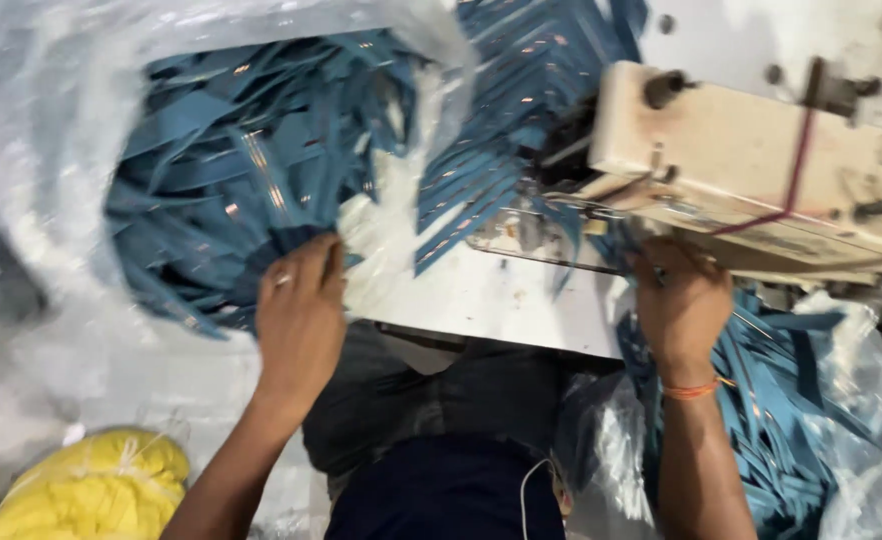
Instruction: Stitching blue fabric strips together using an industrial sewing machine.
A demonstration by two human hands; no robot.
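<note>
Head view: left hand [301, 310] grips blue strips [241, 170] in clear bag [51, 130]; right hand [681, 300] closed on strip by sewing machine [751, 160].

A sewing machine [761, 170] stands on the table [501, 300] at right. Left of it, fabric strips [231, 170] lie in a plastic bag [51, 120]. More strips [771, 400] fill another bag [861, 420] below the machine.

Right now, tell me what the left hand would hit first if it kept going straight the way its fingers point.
The left hand points up into the open clear plastic bag. Its fingertips already touch the heap of blue fabric strips inside, so it would push into those first. How deep the heap goes is hard to judge.
</note>
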